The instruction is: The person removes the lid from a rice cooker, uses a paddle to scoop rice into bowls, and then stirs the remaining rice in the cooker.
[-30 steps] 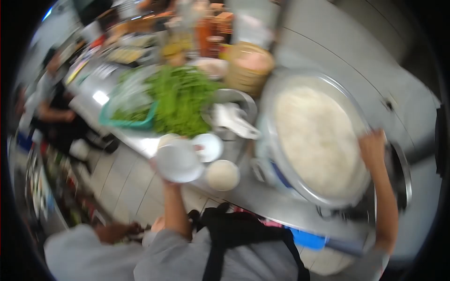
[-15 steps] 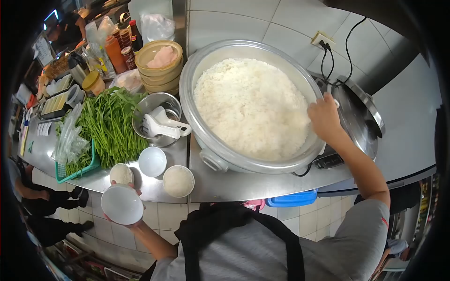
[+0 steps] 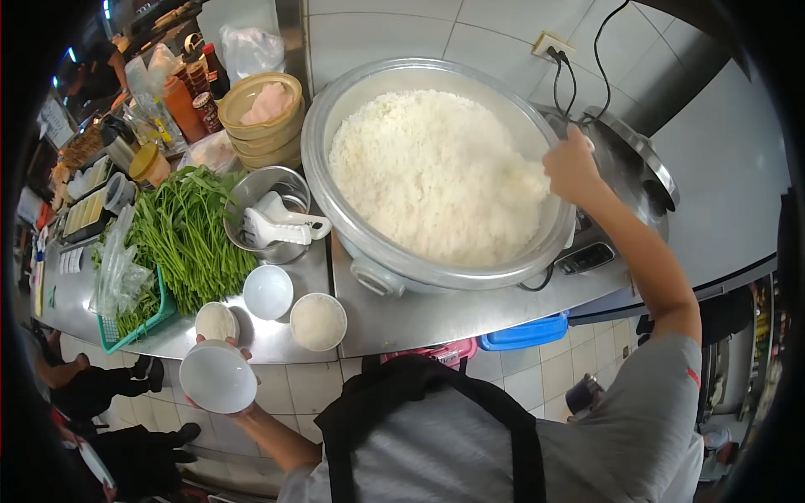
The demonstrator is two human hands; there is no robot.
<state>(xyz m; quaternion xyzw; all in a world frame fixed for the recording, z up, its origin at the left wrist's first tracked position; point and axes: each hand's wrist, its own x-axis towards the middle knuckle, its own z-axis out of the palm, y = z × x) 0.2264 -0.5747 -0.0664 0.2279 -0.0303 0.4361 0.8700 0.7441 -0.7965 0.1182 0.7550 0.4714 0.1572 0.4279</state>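
Note:
My left hand [image 3: 243, 407] holds an empty white bowl [image 3: 218, 376] at the counter's front edge. Over the right rim of a large round cooker [image 3: 317, 168] full of white rice [image 3: 428, 172], my right hand [image 3: 572, 169] is closed in a fist; what it grips is hidden, and steam blurs the rice beside it. Near the left hand stand a bowl of rice [image 3: 216, 324], an empty white bowl [image 3: 268, 292] and another bowl of rice [image 3: 319, 322]. White scoops [image 3: 277, 225] rest in a metal pot [image 3: 295, 186] left of the cooker.
Leafy greens [image 3: 189, 235] and a green basket [image 3: 159, 314] lie left. Behind are steamer baskets [image 3: 272, 138] and sauce bottles [image 3: 183, 107]. A metal lid [image 3: 641, 159] leans at right below a socket [image 3: 552, 45]. People [image 3: 92, 369] stand at lower left; a blue container [image 3: 524, 333] sits under the counter.
The view has turned from tilted and blurred to steady. My left hand still holds the bowl, now near the front edge. My right hand stays at the cooker's right rim.

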